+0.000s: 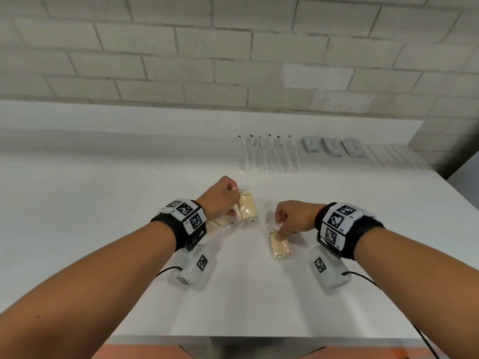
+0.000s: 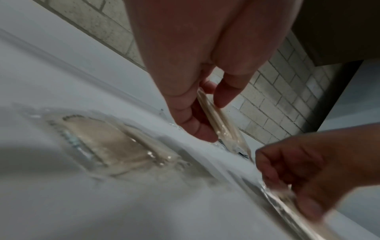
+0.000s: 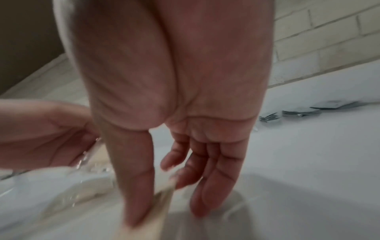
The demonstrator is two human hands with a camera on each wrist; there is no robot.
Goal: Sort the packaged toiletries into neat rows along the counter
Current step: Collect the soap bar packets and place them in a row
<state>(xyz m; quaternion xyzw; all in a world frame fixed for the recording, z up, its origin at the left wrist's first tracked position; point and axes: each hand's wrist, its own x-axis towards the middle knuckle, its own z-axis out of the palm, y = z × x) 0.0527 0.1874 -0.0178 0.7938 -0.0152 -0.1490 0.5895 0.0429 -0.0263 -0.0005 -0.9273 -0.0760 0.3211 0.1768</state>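
Mid-bench (image 1: 103, 193), with left hand (image 1: 220, 198) pinching one wrapped soap bar (image 1: 247, 206) and right hand (image 1: 290, 218) pinching another (image 1: 280, 246): lower flat, edges parallel, just beside neighbouring bars.

Bare forearms, each with a black wristband (image 1: 363, 233) carrying white checker-marked tags (image 1: 185, 212) — a cabled white camera box (image 1: 193, 268) hangs beneath.

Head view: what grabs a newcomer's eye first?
Two hands at mid-counter, each on a clear-wrapped cream soap: the left hand pinches one soap packet tipped on edge, while the right hand grips another soap bar lying flat. Along the far edge, wrapped toothbrushes and grey sachet stacks already sit in rows on the white counter.
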